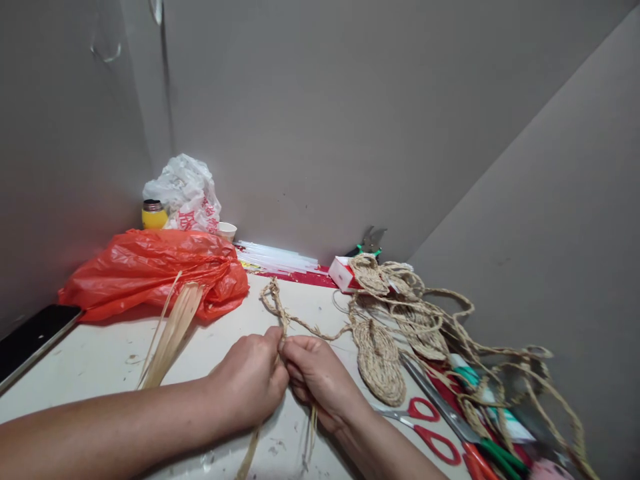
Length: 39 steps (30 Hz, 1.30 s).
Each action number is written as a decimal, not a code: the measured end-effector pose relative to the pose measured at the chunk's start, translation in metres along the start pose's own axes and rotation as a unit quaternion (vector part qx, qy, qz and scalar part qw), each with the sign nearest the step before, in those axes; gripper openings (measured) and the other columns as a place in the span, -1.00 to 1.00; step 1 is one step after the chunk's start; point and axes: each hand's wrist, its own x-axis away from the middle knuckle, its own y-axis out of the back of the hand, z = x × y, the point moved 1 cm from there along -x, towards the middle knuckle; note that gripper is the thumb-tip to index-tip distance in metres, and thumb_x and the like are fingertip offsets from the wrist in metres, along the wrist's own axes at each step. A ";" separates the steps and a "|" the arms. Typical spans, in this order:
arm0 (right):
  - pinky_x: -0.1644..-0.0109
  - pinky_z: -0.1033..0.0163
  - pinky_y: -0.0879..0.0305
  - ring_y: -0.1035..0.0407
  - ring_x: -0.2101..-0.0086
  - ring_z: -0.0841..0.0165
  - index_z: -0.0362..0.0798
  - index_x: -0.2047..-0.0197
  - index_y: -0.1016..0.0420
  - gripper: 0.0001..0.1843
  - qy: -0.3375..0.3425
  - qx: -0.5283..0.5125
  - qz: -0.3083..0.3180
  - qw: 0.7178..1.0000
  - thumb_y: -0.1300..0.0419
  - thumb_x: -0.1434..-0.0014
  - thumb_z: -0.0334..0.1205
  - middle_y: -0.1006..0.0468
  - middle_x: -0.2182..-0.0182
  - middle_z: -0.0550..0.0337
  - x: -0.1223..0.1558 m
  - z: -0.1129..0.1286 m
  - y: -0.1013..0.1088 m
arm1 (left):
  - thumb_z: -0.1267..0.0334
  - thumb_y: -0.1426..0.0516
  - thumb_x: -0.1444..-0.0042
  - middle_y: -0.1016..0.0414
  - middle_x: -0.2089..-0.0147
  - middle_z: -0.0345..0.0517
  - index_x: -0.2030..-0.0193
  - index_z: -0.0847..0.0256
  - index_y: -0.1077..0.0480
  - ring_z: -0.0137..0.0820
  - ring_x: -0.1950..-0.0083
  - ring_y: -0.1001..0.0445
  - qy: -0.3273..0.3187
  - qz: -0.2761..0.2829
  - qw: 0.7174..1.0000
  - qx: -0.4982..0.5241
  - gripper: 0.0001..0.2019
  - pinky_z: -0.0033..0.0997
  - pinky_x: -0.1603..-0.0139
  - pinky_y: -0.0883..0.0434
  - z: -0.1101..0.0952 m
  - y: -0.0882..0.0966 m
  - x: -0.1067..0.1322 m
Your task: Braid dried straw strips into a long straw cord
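My left hand and my right hand meet above the table, both closed on a twisted straw rope. From the fingers the rope runs up to a looped end, and a length of it trails right toward the coiled straw pieces. Loose straw strands hang below my left hand, and a few thin ones hang under my right. A woven straw sole-shaped piece lies to the right of my right hand. The exact grip of the fingertips is partly hidden.
A bundle of flat straw rests by a red plastic bag; a phone lies far left. Red-handled scissors, larger shears and tangled straw rope crowd the right. Glue sticks and pruners are behind.
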 end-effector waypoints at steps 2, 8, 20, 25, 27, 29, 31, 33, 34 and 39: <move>0.74 0.42 0.35 0.21 0.80 0.66 -0.06 0.70 -0.12 -0.61 -0.001 0.006 0.011 1.000 -0.23 0.10 -0.09 -0.05 0.83 0.48 -0.001 0.001 0.002 | 0.36 0.00 0.05 -0.43 0.45 -0.13 0.19 0.22 -0.34 -0.38 0.45 -0.36 0.009 0.020 1.000 0.004 -0.75 -0.48 0.46 -0.13 -0.002 0.007 0.000; 0.73 0.42 0.39 0.28 0.78 0.64 -0.12 0.49 -0.37 -0.78 -0.041 0.024 0.046 0.998 -0.23 0.09 -0.13 -0.02 0.84 0.53 -0.002 0.006 0.008 | 0.32 -0.02 0.08 -0.40 0.49 -0.20 0.28 0.24 -0.41 -0.44 0.45 -0.32 0.042 -0.042 0.991 0.117 -0.77 -0.48 0.41 -0.18 0.014 0.025 -0.016; 0.70 0.37 0.40 0.25 0.78 0.63 -0.14 0.54 -0.38 -0.66 -0.065 0.150 0.091 0.982 -0.27 0.06 -0.01 -0.04 0.83 0.50 -0.004 0.015 0.016 | 0.21 -0.02 0.09 -0.21 0.62 -0.30 0.53 0.28 -0.32 -0.58 0.60 -0.02 0.096 0.135 0.929 0.332 -0.82 -0.51 0.57 0.00 0.035 -0.004 -0.025; 0.61 0.35 0.32 0.18 0.67 0.59 -0.13 0.59 -0.31 -0.66 -0.013 0.263 0.069 0.962 -0.25 0.05 -0.04 -0.06 0.74 0.44 -0.005 0.017 0.020 | 0.16 -0.06 0.10 -0.19 0.61 -0.32 0.54 0.28 -0.32 -0.57 0.58 -0.01 0.094 0.147 0.941 0.291 -0.79 -0.50 0.58 0.02 0.037 0.003 -0.029; 0.58 0.35 0.28 0.17 0.64 0.56 -0.11 0.61 -0.26 -0.67 0.010 0.323 0.060 0.944 -0.21 0.01 -0.07 -0.03 0.71 0.42 -0.005 0.017 0.021 | 0.17 -0.08 0.12 -0.16 0.63 -0.33 0.56 0.27 -0.30 -0.58 0.60 0.00 0.104 0.154 0.937 0.296 -0.81 -0.50 0.59 0.04 0.036 0.005 -0.031; 0.57 0.35 0.24 0.15 0.62 0.54 -0.08 0.63 -0.19 -0.67 0.034 0.371 0.050 0.927 -0.15 -0.03 -0.11 -0.02 0.69 0.40 -0.004 0.016 0.019 | 0.19 -0.08 0.14 -0.10 0.67 -0.36 0.59 0.25 -0.26 -0.60 0.64 0.05 0.129 0.171 0.927 0.308 -0.83 -0.49 0.62 0.09 0.035 0.006 -0.031; 0.56 0.35 0.19 0.11 0.59 0.52 -0.07 0.65 -0.13 -0.66 0.071 0.406 0.037 0.910 -0.10 -0.06 -0.15 -0.02 0.67 0.37 -0.002 0.015 0.017 | 0.20 -0.07 0.13 -0.02 0.73 -0.39 0.61 0.23 -0.24 -0.61 0.70 0.11 0.158 0.207 0.908 0.328 -0.83 -0.48 0.66 0.15 0.033 0.007 -0.032; 0.54 0.36 0.14 0.08 0.58 0.50 -0.07 0.65 -0.13 -0.66 0.109 0.442 0.026 0.890 -0.08 -0.08 -0.18 -0.03 0.66 0.35 0.000 0.013 0.015 | 0.20 -0.06 0.12 0.03 0.77 -0.41 0.60 0.21 -0.26 -0.61 0.74 0.15 0.179 0.246 0.885 0.353 -0.84 -0.48 0.69 0.19 0.032 0.009 -0.032; 0.54 0.36 0.12 0.06 0.57 0.49 -0.08 0.65 -0.15 -0.66 0.125 0.459 0.025 0.879 -0.07 -0.10 -0.19 -0.05 0.66 0.34 0.001 0.013 0.015 | 0.20 -0.06 0.12 0.03 0.78 -0.41 0.59 0.21 -0.28 -0.61 0.75 0.15 0.183 0.257 0.876 0.364 -0.84 -0.48 0.70 0.19 0.031 0.010 -0.032; 0.51 0.36 0.05 -0.05 0.56 0.47 -0.09 0.61 -0.25 -0.66 0.151 0.510 0.046 0.845 -0.03 -0.16 -0.16 -0.21 0.65 0.30 0.007 0.019 0.021 | 0.20 -0.08 0.13 0.05 0.80 -0.42 0.57 0.23 -0.32 -0.60 0.76 0.16 0.176 0.222 0.888 0.363 -0.85 -0.49 0.72 0.20 0.032 0.008 -0.030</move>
